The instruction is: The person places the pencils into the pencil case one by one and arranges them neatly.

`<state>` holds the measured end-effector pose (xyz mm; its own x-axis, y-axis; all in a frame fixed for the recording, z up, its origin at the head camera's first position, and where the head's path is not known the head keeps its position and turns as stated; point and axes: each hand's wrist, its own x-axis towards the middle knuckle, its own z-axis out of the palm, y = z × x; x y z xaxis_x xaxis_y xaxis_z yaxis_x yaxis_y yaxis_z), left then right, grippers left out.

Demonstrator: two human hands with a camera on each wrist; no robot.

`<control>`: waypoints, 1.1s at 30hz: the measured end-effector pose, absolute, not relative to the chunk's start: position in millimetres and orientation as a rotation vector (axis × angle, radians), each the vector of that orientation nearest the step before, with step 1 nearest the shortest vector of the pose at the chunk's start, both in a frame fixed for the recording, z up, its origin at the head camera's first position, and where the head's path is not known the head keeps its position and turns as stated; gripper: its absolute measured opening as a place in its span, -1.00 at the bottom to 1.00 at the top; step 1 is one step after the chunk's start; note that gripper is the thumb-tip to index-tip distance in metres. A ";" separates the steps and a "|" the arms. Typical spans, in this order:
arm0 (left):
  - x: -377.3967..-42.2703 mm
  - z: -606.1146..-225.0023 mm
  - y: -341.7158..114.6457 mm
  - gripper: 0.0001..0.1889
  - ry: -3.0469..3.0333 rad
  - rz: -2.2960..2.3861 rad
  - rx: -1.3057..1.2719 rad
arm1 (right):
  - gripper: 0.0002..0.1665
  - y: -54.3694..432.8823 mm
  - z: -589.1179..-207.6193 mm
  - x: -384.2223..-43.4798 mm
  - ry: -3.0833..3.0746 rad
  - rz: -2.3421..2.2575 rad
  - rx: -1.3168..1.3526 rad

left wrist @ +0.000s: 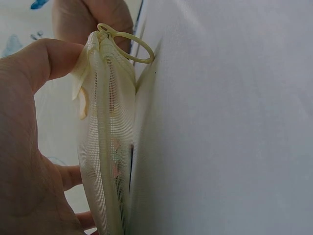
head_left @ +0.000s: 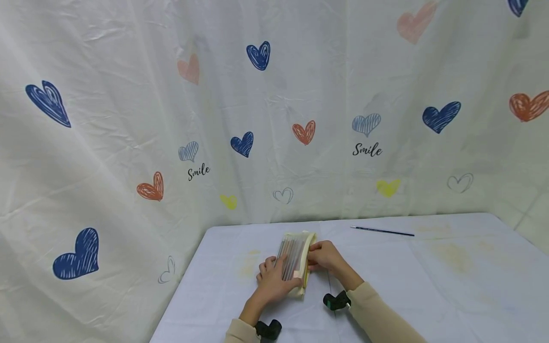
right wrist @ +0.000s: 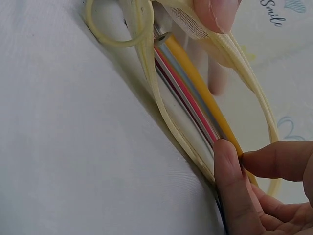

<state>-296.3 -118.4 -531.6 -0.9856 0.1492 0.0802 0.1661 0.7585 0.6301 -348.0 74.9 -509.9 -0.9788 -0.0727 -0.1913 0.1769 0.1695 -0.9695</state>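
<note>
A pale-yellow-edged pencil pouch with a see-through front and mesh side stands tilted on the white table. Several coloured pencils lie inside. My left hand grips the pouch from the left, its thumb at the near end and fingers spread over the clear front. At the open zip side, my right hand reaches in; its thumb and forefinger pinch a yellow pencil in the opening. Red and grey pencils lie against that one. A zip-pull ring hangs at the pouch's near end.
A dark pencil lies near the back of the white-covered table, to the right of the pouch. Behind the table hangs a white curtain printed with hearts. Black wrist cameras sit on both wrists, close over the cloth.
</note>
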 end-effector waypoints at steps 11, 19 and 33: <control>-296.1 -528.6 -119.2 0.03 -2.916 -1.084 -0.263 | -0.70 73.3 -512.9 -349.1 2.203 -1.981 0.100; -295.8 -527.5 -118.4 0.04 -2.922 -1.069 -0.255 | -0.68 78.0 -511.5 -350.9 2.220 -1.940 0.117; -295.2 -527.5 -118.7 0.03 -2.921 -1.092 -0.252 | -0.64 114.4 -499.7 -356.2 2.426 -1.754 0.034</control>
